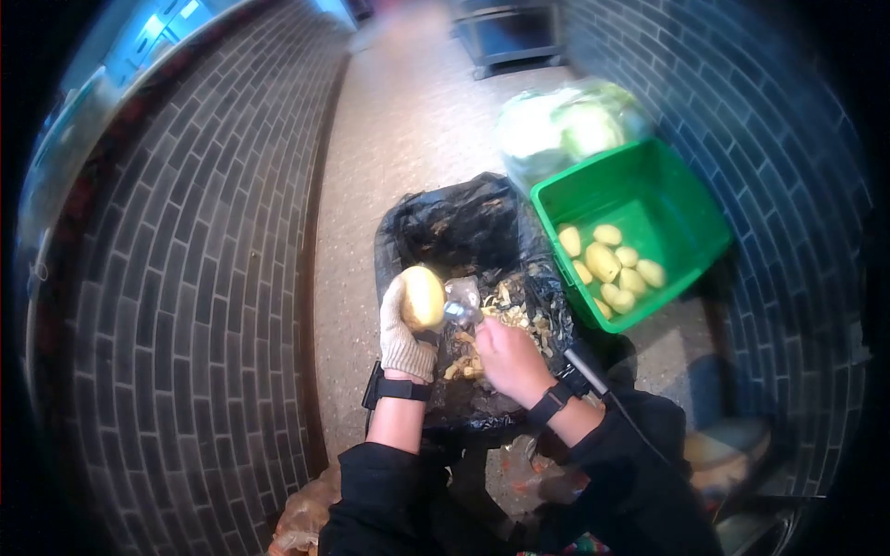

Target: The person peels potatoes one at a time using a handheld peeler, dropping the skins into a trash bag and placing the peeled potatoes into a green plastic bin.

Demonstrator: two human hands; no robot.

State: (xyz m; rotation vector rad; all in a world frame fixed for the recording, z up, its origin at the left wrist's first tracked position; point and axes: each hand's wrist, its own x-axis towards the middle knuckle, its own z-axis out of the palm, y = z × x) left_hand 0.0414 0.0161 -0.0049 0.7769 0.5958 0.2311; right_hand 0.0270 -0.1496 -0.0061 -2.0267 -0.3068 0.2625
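My left hand [401,335], in a knitted cream glove, is closed around a large potato [424,296] that looks mostly peeled. From the right, my bare right hand [508,352] grips a peeler [461,312], its shiny metal head close beside the potato. Both hands are over a bin lined with a black plastic bag [445,204]. Inside the bag lie many potato peels [514,306] and a piece of clear plastic [464,290]. The peeler's handle is mostly hidden in my right fist.
To the right, a green crate [672,204] holds several peeled potatoes [603,263]. Behind it sits a clear bag of cabbages [584,130]. Brick walls [213,232] flank the narrow floor, and a dark cart [510,37] stands farther off. A plastic sack [306,514] is at lower left.
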